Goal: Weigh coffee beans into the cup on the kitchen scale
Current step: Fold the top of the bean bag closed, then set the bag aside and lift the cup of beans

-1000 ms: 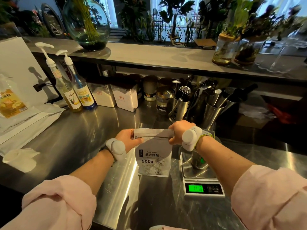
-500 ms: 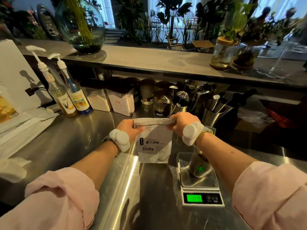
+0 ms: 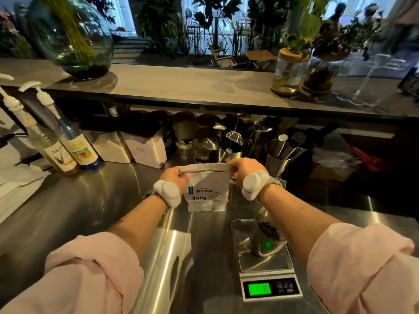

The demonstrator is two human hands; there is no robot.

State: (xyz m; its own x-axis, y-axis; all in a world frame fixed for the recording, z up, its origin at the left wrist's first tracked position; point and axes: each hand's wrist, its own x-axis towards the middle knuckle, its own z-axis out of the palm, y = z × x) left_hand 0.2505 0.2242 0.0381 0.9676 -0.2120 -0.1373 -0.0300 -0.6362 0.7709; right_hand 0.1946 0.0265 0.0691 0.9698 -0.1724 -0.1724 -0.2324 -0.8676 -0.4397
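The metal cup (image 3: pixel 263 242) with dark coffee beans (image 3: pixel 268 230) inside stands on the kitchen scale (image 3: pixel 260 264) at 5 o'clock in the view, and the scale's screen glows green. At 11 o'clock from the cup, the white coffee bag (image 3: pixel 207 193) marked 500g stands on the steel counter (image 3: pixel 90 211). The left hand (image 3: pixel 173 177) pinches its folded top at the 9 o'clock end, and the right hand (image 3: pixel 243 168) curls its fingers round the 3 o'clock end.

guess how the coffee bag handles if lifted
The coffee bag likely flexes: its top is folded over between the left hand and right hand. Its 500g label suggests moderate weight. Standing upright on the counter, it probably won't roll.
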